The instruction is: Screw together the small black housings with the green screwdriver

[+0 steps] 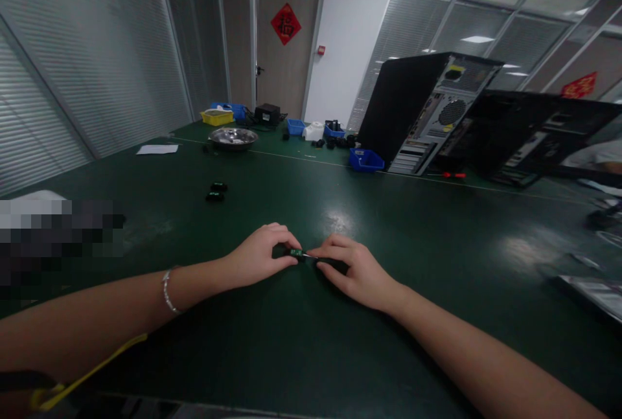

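Observation:
My left hand (pixel 265 253) pinches a small black part with a green circuit board (pixel 296 253) between thumb and fingers, low over the green table. From the right, my right hand (pixel 357 268) grips a black-handled screwdriver (pixel 330 261). Its thin metal shaft points left, and the tip meets or nearly meets the right end of the circuit board part; exact contact is too small to make out. Farther back on the left lie two similar black parts, one (pixel 219 186) just behind the other (pixel 214 196), both with green on top.
The green table (pixel 418 231) spans the view. Toward its back stand a metal bowl (pixel 233 138), a yellow bin (pixel 217 118), a blue bin (pixel 366 160) and a black computer tower (pixel 427 111). A white paper (pixel 158 149) lies left; a metal tray (pixel 593 296) sits right.

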Motion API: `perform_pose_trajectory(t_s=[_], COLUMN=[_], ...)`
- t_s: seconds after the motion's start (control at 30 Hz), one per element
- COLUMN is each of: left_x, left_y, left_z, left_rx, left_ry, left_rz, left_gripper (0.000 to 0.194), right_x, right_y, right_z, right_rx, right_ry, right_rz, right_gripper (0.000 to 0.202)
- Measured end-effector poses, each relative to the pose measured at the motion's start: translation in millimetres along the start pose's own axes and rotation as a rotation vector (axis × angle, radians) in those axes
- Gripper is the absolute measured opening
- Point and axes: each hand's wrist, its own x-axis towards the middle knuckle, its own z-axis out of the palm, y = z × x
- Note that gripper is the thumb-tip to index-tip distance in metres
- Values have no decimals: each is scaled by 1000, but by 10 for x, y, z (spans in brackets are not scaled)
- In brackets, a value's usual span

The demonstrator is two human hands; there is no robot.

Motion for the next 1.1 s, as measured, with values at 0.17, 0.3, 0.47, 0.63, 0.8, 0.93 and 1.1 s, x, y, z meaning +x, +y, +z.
perform_pose_trajectory(t_s=[0.17, 0.3, 0.47, 0.63, 0.8, 0.93, 1.1], left_x=[3, 7, 0, -21, -21, -30, -42], left_y=[6, 2, -28, -54, -44, -20, 3], left_z=[15, 17, 24, 31, 4, -37, -74], left_rx=[15, 20, 22, 19, 39, 100, 172], left_ry=[3, 1, 9, 19, 44, 113, 106], left_rz=[10, 22, 27, 22, 58, 122, 203], left_gripper=[15, 14, 18, 36, 21, 16, 22], right_x=[4, 12, 15, 12, 0, -3, 6], right_y=[-25, -51, 8, 59, 49, 64, 84], right_z=[28, 42, 32, 7, 6, 7, 6], right_rx=[6, 80, 115, 100, 84, 78, 68], right_ry=[9, 33, 112, 124, 133, 173, 199], right_rz=[-28, -71, -55, -37, -39, -39, -36], right_gripper=[32, 31, 29, 28, 28, 28, 27])
